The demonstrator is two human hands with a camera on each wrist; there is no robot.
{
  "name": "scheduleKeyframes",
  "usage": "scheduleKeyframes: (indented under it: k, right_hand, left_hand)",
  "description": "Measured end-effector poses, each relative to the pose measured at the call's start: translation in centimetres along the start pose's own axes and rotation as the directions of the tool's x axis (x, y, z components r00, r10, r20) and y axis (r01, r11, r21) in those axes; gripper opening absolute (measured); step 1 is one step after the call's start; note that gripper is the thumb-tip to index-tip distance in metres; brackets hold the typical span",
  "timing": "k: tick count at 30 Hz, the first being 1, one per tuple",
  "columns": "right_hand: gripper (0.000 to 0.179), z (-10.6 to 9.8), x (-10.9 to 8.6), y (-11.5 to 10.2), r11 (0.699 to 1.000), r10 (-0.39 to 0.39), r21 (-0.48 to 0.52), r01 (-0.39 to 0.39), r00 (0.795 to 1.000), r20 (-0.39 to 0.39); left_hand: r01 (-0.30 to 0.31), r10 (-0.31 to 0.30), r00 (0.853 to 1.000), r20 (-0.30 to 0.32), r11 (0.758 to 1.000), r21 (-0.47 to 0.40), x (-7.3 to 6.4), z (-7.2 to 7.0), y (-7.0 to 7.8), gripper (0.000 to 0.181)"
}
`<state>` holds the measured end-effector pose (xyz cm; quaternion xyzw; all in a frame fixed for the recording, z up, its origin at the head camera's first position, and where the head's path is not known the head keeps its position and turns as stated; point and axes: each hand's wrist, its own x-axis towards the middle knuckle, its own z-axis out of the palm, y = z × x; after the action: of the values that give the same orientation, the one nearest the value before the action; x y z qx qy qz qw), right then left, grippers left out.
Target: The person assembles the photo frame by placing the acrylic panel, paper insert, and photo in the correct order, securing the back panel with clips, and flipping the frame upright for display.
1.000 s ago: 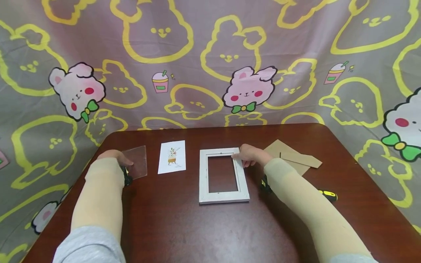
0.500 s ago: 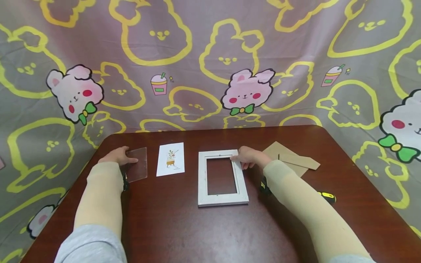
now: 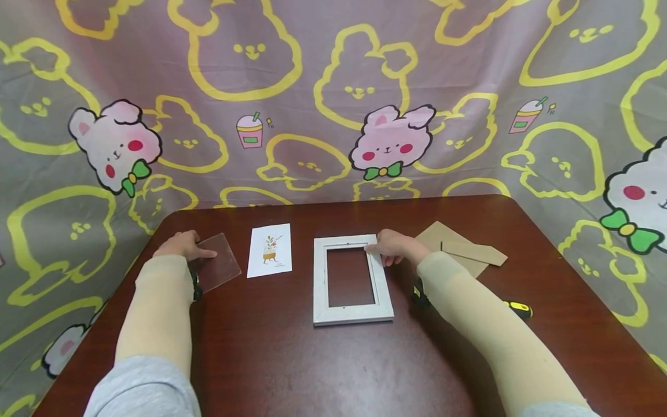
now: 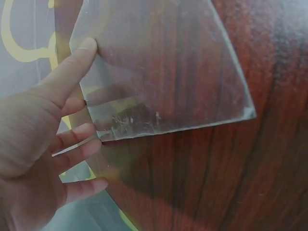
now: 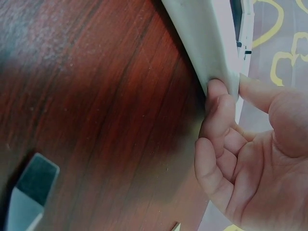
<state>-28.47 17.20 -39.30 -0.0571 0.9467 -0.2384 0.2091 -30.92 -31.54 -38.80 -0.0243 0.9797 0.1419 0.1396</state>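
My left hand (image 3: 179, 244) is at the table's left side, pinching a clear plastic sheet (image 3: 221, 263) by its edge. In the left wrist view the thumb lies on top of the sheet (image 4: 163, 72), and the other fingers spread below its edge. The sheet's lower edge looks scuffed. My right hand (image 3: 396, 246) grips the far right corner of a white picture frame (image 3: 385, 289), thumb on one face and curled fingers against the outer side (image 5: 199, 43). The frame's opening shows bare table through it. Between the sheet and the frame lies a white card (image 3: 269, 251) with a potted-plant picture.
Behind my right forearm, a brown backing board (image 3: 438, 234) with a stand strip (image 3: 476, 253) lies on the table (image 3: 250, 359). A yellow-and-black handled tool (image 3: 520, 308) is farther right, partly hidden by the arm. A patterned curtain (image 3: 307, 110) surrounds the table.
The left hand's fingers have shifted on the clear sheet, and the sheet has turned, its near corner swinging to the right. My right hand stays on the frame.
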Motion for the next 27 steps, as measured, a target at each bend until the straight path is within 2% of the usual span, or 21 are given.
scheduleKeyframes:
  k: [5, 9, 12, 16, 22, 27]
  right_hand:
    - [0.035, -0.07, 0.05, -0.01, 1.000, 0.007, -0.003, -0.007, 1.000, -0.008]
    - [0.036, 0.00, 0.12, 0.04, 1.000, 0.001, 0.001, -0.001, 1.000, -0.004]
    - [0.036, 0.09, 0.10, 0.02, 1.000, 0.000, 0.009, 0.000, 1.000, 0.000]
    - [0.035, 0.14, -0.06, -0.01, 1.000, 0.000, 0.012, 0.000, 1.000, -0.002]
    - [0.035, 0.05, -0.18, -0.02, 1.000, 0.004, 0.017, -0.003, 1.000, -0.012]
    - [0.035, 0.10, 0.07, 0.23, 0.999, -0.008, 0.032, 0.008, 1.000, -0.004]
  left_hand:
    - [0.007, -0.008, 0.999, -0.031, 0.999, -0.037, -0.09, 0.05, 0.05, 0.063]
    - [0.008, -0.010, 0.999, -0.036, 0.999, -0.048, -0.17, 0.08, -0.06, 0.060]
    - [0.019, -0.020, 1.000, -0.014, 0.999, -0.042, -0.20, 0.01, -0.17, 0.059]
    - [0.047, -0.046, 0.999, 0.026, 0.999, -0.018, -0.13, -0.18, -0.29, 0.067]
    - [0.078, -0.078, 0.996, 0.037, 0.997, -0.002, -0.29, -0.23, -0.44, 0.094]
    - [0.095, -0.094, 0.995, 0.042, 0.995, -0.011, -0.42, 0.00, -0.50, 0.097]
